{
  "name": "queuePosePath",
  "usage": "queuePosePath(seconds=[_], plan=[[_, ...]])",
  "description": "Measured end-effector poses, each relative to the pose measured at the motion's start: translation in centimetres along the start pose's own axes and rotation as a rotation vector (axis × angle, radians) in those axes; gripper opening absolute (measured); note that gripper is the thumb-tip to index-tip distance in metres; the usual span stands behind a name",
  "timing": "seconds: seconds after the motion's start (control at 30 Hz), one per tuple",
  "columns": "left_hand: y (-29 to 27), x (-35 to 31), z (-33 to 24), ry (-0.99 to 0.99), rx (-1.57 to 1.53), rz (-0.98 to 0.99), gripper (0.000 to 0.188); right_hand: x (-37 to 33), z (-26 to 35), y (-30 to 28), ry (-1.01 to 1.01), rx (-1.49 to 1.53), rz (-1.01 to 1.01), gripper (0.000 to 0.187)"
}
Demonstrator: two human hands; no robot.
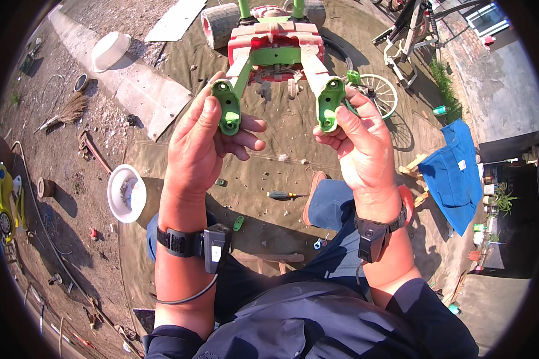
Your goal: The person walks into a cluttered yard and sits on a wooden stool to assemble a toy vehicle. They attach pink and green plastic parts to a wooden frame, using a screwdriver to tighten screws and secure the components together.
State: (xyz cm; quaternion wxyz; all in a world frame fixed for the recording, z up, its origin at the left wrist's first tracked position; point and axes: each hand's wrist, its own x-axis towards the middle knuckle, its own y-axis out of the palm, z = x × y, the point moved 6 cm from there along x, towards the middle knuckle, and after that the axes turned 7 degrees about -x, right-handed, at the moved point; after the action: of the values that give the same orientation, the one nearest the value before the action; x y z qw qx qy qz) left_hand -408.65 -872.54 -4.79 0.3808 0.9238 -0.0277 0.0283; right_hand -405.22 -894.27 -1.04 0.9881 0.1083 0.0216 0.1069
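Note:
My left hand [191,140] and my right hand [368,140] hold the two near ends of a green U-shaped frame piece [275,56]. Each end is a hollow green bracket with holes and a round fitting. My left thumb lies along the outer side of the left bracket [229,106], with the fingers behind it. On the right bracket [328,113] my right thumb presses from the outer side, fingers curled beneath. Just beyond, a red and green ride-on toy vehicle [239,43] with wide wheels stands on the ground cloth; whether the frame piece is joined to it, I cannot tell.
A screwdriver [286,195] and a small green part [238,224] lie on the cloth before me. At left are a white basin [126,193], a broom [69,109] and a hammer-like tool [94,152]. Blue cloth [455,173] and a spoked wheel [380,96] are at right.

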Motion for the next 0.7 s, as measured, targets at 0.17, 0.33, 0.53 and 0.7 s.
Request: queuePosePath(seconds=[0.17,0.33,0.53,0.7], plan=[[0.03,0.06,0.11,0.003,-0.003,0.015,0.056,-0.04,-0.09,-0.19,0.007,0.003,0.002,0.040],[0.07,0.04,0.11,-0.007,-0.005,0.010,0.056,-0.05,0.06,-0.15,0.013,-0.010,-0.008,0.040],[-0.03,-0.03,0.23,-0.019,0.014,-0.006,0.056,-0.09,-0.08,-0.32,0.030,-0.005,-0.012,0.041],[-0.15,-0.16,0.32,-0.032,0.019,-0.020,0.056,-0.08,-0.11,-0.31,0.041,-0.017,-0.006,0.042]])
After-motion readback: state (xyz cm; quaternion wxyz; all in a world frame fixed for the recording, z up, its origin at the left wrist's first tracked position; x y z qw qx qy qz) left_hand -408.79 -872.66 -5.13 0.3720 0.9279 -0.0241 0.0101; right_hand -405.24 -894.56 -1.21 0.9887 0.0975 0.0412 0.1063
